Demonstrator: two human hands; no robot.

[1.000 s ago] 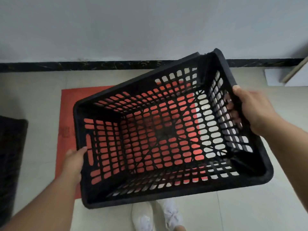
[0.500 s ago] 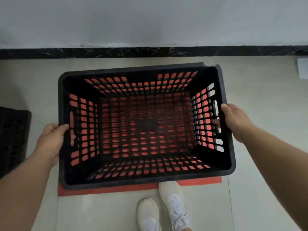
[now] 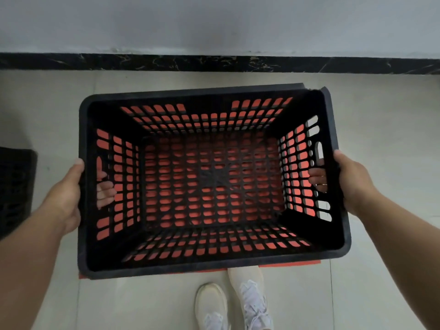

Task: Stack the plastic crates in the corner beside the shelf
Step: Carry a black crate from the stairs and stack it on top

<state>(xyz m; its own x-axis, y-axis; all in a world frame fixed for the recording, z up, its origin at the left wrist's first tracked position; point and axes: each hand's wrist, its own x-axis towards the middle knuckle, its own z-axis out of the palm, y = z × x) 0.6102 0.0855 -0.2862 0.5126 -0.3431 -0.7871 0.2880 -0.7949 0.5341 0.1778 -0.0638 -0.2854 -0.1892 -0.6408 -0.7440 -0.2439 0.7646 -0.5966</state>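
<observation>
Our left hand [image 3: 65,198] grips the short left end of the black plastic crate [image 3: 214,264], with its fingers [image 3: 104,194] curled in through the handle slot and showing inside the wall at centre left of the frame. Our right hand [image 3: 352,184] grips the opposite end the same way, its fingers [image 3: 317,179] poking through the slot at centre right. Between them the crate fills the middle of the frame, level and mouth up, over a red mat [image 3: 289,264] whose colour glows through every opening in the lattice; whether the base already rests on the mat or hangs just above it we cannot tell. We judge the crate light for its bulk, since it is mostly holes, and fairly stiff at the thick rim, though the thin ribbed walls may flex if squeezed. The far right corner of the rim [image 3: 316,90] looks chipped, so we would keep clear of it. The two end slots seem the best hold, balanced and unlikely to slip. Outward, our white shoes [image 3: 234,303] stand at the lower centre on the pale tiled floor [image 3: 381,115], a dark skirting [image 3: 214,63] runs along the wall across the top, and a second black crate [image 3: 16,186] sits at the left edge.
</observation>
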